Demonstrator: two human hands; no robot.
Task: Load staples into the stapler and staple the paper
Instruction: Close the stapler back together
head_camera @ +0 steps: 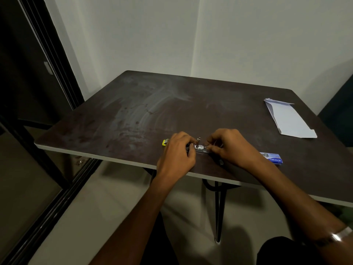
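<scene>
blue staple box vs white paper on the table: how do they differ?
The staple box is blue, small and narrow; the paper is white, larger and folded flat. The box lies at the near edge beside the right hand; the paper lies farther back, untouched. Both rest on the table.

Two hands are counted: left hand (pixel 176 150) at approx. 6 o'clock, right hand (pixel 228 147) just beside it twd. 3 o'clock. One stapler (pixel 196 147) is held between them. One folded paper (pixel 289 119) at 2 o'clock, one staple box (pixel 272 158) at 4 o'clock and one table (pixel 152 104) are seen.

Bare tabletop (pixel 172 104) beyond hands (pixel 176 152)
</scene>
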